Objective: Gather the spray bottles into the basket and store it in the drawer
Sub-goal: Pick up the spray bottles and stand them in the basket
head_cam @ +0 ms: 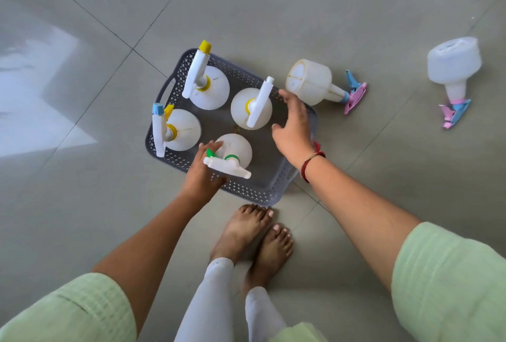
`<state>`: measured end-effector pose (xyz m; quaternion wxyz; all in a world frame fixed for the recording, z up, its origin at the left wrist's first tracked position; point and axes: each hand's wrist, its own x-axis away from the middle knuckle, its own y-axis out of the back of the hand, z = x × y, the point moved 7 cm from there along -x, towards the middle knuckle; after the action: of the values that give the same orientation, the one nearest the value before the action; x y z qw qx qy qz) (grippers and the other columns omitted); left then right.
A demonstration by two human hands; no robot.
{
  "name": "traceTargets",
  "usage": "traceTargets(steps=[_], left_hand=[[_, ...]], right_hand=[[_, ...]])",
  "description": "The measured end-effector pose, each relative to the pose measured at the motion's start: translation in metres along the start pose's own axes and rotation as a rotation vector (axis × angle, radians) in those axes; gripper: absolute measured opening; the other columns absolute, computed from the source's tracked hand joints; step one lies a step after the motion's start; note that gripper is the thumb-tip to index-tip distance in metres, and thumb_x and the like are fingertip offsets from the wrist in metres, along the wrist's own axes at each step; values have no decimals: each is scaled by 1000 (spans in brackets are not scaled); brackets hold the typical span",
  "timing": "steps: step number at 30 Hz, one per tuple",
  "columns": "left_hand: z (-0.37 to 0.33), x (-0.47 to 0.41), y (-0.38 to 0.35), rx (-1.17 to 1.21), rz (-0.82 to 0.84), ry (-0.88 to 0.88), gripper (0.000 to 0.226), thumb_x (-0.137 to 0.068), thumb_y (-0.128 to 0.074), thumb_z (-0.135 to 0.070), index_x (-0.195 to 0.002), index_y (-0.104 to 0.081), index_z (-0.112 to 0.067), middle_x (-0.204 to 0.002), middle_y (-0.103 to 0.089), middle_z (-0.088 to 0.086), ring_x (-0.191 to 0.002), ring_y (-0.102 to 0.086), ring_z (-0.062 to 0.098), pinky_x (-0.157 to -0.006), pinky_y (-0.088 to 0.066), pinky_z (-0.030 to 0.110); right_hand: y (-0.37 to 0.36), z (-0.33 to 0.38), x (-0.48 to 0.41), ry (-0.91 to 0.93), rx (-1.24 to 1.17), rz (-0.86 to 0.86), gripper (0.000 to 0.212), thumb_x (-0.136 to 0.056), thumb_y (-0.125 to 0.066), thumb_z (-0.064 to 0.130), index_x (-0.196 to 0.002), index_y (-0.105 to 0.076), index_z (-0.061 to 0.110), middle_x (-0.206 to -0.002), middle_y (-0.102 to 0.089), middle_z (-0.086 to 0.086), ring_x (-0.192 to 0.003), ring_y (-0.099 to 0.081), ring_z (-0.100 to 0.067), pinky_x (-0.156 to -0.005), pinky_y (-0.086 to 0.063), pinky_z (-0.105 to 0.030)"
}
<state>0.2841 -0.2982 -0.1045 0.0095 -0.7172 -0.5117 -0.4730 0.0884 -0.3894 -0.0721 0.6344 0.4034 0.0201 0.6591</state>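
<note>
Head view: left hand [201, 174] grips the green-nozzle bottle [236, 150] in the basket [175, 68]; right hand [293, 131] hovers spread, empty.

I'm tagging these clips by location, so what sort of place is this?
Probably indoors in a home, though no walls or furniture show. The person stands barefoot on a glossy tiled floor, loading household spray bottles into a grey plastic basket.

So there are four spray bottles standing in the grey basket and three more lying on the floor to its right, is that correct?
Not quite. Four spray bottles do stand in the grey basket, but only two lie on the floor to its right, not three: the nearer bottle beside the basket and the farther bottle out toward the frame's edge. The head view shows this.
</note>
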Motion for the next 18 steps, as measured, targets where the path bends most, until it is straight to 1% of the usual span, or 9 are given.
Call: traceTargets(steps=[4,6,7,8,9,10,11,13,18], left_hand=[[-4,49,20,6,-120,195,59,-88,-60,-2,-142,-38,-12,-146,-43,14,-137,-40,33,-109,-35,40],[-29,73,26,172,-114,274,39,-93,-38,-20,-125,-53,-4,-123,-58,31,-120,-54,34,-98,-36,34],[-50,83,23,253,-22,295,51,-86,-28,-33,-107,-62,-1,-102,-58,44,-109,-58,36,-93,-35,35],[-64,89,22,349,-13,289,59,-80,-25,-43,-42,-59,-13,-101,-23,55,-101,-59,40,-90,-36,39],[-69,95,26,436,-125,322,58,-77,-30,-53,-97,-65,-11,-85,-55,47,-98,-60,46,-86,-40,43],[-70,97,30,486,-273,330,55,-79,-33,-59,-130,-37,-36,-84,-68,10,-97,-63,45,-81,-43,42],[-74,97,32,483,-335,350,64,-81,-39,-62,-134,-37,-26,-107,-65,25,-102,-63,40,-80,-45,38],[-80,86,29,441,-341,366,81,-80,-49,-67,-143,-27,-21,-124,-62,10,-115,-59,30,-91,-44,34],[-91,53,22,232,-273,429,78,-86,-60,-42,-145,-19,-11,-132,-58,14,-118,-57,36,-94,-46,42]], right_hand=[[35,14,29,-124,-115,-100,53,-78,-37,-15,-124,-55,7,-127,-50,-14,-105,-57,-25,-98,-47,-32],[47,24,38,-188,-233,-123,43,-84,-37,-8,-118,-57,9,-105,-60,-15,-79,-65,-19,-72,-56,-28],[49,31,40,-219,-283,-106,36,-88,-39,-1,-117,-56,10,-93,-62,-13,-63,-63,-11,-56,-53,-21],[49,39,42,-241,-294,-74,30,-91,-43,9,-118,-54,10,-84,-63,-9,-54,-60,-5,-49,-50,-19],[46,47,43,-260,-263,-36,30,-93,-46,22,-120,-53,11,-81,-65,-6,-57,-62,-7,-54,-52,-22],[44,54,42,-256,-199,-6,38,-93,-50,35,-122,-52,11,-86,-68,-7,-70,-66,-14,-67,-55,-28],[41,60,39,-228,-109,14,47,-91,-52,45,-123,-51,11,-98,-69,-9,-88,-66,-23,-79,-51,-28],[36,73,34,-159,95,31,59,-86,-56,55,-124,-51,10,-116,-66,-12,-109,-60,-29,-80,-38,-25],[15,68,12,-163,366,72,49,-88,-56,42,-120,-52,6,-120,-65,-15,-111,-61,-32,-77,-40,-31]])
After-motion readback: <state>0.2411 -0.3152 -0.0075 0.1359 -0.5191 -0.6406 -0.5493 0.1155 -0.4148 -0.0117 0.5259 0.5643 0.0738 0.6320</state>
